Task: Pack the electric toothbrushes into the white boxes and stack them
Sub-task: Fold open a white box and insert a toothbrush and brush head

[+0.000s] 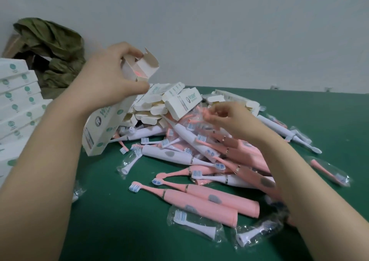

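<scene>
Nearest, wrapped spare heads (pixel 191 223) and pink toothbrushes (pixel 201 200) lay loose on the green surface (pixel 119 236). Beyond them the right hand (pixel 229 119) reached into the heap, its fingers (pixel 214 119) curled and pinching a sachet (pixel 201 114) with something pink in it. Up and to the left, the left hand (pixel 111 75) gripped a white box (pixel 105 125) near its top, lifted clear of the surface and leaning, end flaps (pixel 149 63) open.

The step looked like adding the sachet to that box. It would go best with the mouth tipped toward the right hand and the flaps held back. The sachet should slide in lengthwise beside what was already inside, so the lid could tuck flat for stacking.

Only a pink glow showed in the mouth, so the contents could not be made out. The sachet was blurred. The right forearm covered part of the heap. Behind lay empty boxes (pixel 179 103). At far left the stack (pixel 18 93) ran out of frame, and an olive cloth (pixel 54 51) hid most of a brown carton (pixel 12 45).
</scene>
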`<state>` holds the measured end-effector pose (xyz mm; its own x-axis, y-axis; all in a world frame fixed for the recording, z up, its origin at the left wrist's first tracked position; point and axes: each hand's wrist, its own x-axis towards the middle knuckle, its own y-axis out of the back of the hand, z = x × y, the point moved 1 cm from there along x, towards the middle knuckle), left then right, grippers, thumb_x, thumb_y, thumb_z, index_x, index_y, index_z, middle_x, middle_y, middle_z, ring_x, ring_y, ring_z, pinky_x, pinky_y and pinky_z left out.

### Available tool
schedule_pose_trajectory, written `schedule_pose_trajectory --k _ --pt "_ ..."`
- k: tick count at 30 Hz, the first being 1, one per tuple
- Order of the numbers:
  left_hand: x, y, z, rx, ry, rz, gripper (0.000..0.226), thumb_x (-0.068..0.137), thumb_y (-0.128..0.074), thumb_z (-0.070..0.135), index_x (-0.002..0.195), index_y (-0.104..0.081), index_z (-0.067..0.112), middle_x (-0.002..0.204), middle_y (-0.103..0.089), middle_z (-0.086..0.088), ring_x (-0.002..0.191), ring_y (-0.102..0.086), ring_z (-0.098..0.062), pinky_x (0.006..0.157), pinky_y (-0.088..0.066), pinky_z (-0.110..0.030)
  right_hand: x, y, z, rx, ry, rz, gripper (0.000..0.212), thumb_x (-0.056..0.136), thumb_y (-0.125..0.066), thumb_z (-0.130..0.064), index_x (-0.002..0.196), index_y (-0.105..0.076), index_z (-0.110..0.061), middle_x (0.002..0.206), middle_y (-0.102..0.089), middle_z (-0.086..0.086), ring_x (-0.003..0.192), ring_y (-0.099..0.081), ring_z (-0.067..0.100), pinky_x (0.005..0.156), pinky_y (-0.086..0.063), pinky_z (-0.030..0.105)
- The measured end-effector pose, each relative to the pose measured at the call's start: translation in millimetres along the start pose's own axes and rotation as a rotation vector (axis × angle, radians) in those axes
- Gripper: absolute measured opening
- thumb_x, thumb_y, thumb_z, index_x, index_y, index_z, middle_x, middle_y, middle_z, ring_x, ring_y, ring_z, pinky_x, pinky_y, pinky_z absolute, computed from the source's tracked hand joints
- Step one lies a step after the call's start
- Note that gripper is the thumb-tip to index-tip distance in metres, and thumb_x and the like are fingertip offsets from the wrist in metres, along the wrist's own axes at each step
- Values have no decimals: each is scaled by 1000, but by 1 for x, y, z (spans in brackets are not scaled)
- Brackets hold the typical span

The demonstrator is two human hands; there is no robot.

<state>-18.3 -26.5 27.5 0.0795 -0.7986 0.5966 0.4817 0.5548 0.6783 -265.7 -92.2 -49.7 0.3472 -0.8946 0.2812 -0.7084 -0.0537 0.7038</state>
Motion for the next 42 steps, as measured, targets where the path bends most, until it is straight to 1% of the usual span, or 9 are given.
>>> schedule_pose_trajectory --k 7,12,16,21,26,29,32,37,42 --pt "-4 -22 -1 82 -78 -368 52 68 -77 26 116 -57 32 89 -52 20 73 -48 9 57 -33 -5 -6 7 -58 833 -32 -199 23 90 -59 -40 89 -67 -18 60 -48 -5 51 -51 12 49 -46 21" --pt "-3 -31 -4 19 -69 -384 62 62 -82 31 118 -55 35 107 -59 14 92 -55 -9 73 -40 -24 6 -13 -84 445 -119 -134 25 92 -56 -23 84 -69 -3 55 -51 -1 50 -41 14 49 -37 22" --pt "-2 -33 -7 49 -91 -389 65 61 -83 32 118 -54 25 109 -59 10 98 -55 -11 70 -38 -17 9 -22 -78 -49 -39 119 18 92 -55 -24 93 -56 -6 82 -65 11 63 -53 12 50 -35 22" --pt "-5 -41 -3 2 -84 -398 69 61 -82 27 111 -33 29 89 -63 -4 75 -54 -18 65 -43 -34 7 -20 -83 -109 175 198 20 86 -68 -37 76 -55 -25 64 -56 -12 59 -51 1 54 -37 8" --pt "-10 -43 -1 -46 -160 -401 46 65 -79 33 89 -40 30 74 -54 4 61 -42 -3 55 -33 -17 5 -14 -85 -286 221 125 22 87 -55 -15 103 -69 -20 93 -48 1 79 -47 12 58 -32 13" --pt "-9 -43 -2 7 -160 -380 38 62 -80 38 84 -50 30 74 -51 9 65 -41 1 55 -30 -15 4 -17 -87 -260 171 45 35 92 -42 -11 120 -62 -17 113 -48 6 102 -50 19 66 -26 22" --pt "-7 -44 -2 23 -144 -377 60 59 -80 43 112 -55 30 95 -57 15 82 -48 -1 66 -34 -17 6 -19 -86 -176 154 161 40 91 -44 -7 129 -54 -15 106 -57 6 102 -55 23 69 -31 21" --pt "-5 -49 0 57 -160 -361 72 61 -80 45 125 -55 23 107 -58 12 89 -45 -6 65 -30 -12 4 -24 -82 387 22 415 20 79 -74 -10 92 -58 -13 78 -67 3 67 -69 14 68 -55 27" --pt "-6 -47 4 -2 -154 -359 60 62 -81 38 115 -54 28 97 -56 19 88 -49 -1 66 -32 -9 5 -26 -85 213 195 393 5 81 -72 -9 83 -67 -10 80 -69 1 62 -66 13 67 -53 26"
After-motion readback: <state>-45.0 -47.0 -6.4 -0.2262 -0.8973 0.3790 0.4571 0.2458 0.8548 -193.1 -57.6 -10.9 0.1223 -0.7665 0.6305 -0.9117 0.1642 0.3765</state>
